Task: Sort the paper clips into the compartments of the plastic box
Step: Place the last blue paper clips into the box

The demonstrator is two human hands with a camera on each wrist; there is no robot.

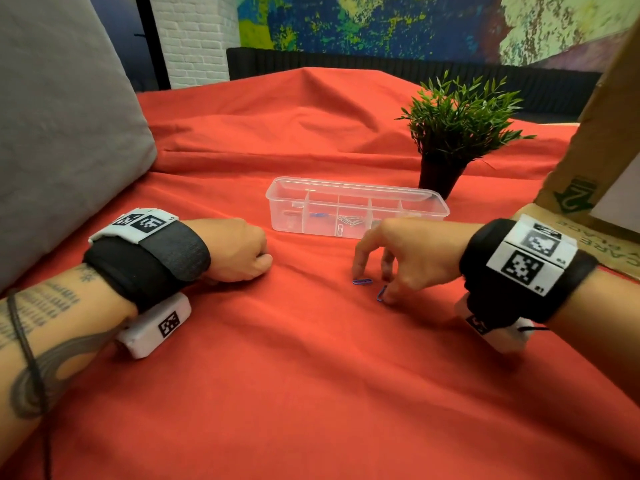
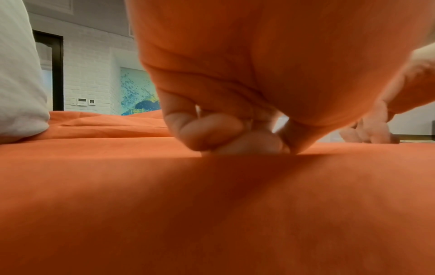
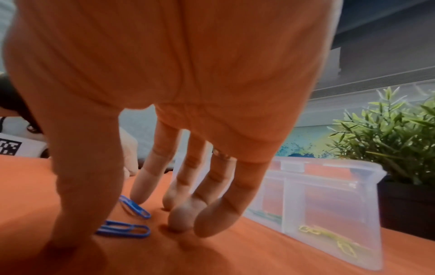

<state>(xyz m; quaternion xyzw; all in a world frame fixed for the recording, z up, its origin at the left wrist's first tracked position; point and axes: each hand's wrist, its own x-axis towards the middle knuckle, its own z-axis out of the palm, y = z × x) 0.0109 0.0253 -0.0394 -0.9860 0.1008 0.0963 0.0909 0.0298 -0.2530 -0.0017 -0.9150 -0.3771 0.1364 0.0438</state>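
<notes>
Red cloth (image 1: 311,375); box (image 1: 356,209) contents indistinct.

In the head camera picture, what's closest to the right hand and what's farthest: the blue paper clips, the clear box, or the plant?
1. Blue paper clips, on the red cloth right under the right hand fingertips.
2. Clear box, just beyond the hand.
3. Plant, behind the box, farthest.
</notes>
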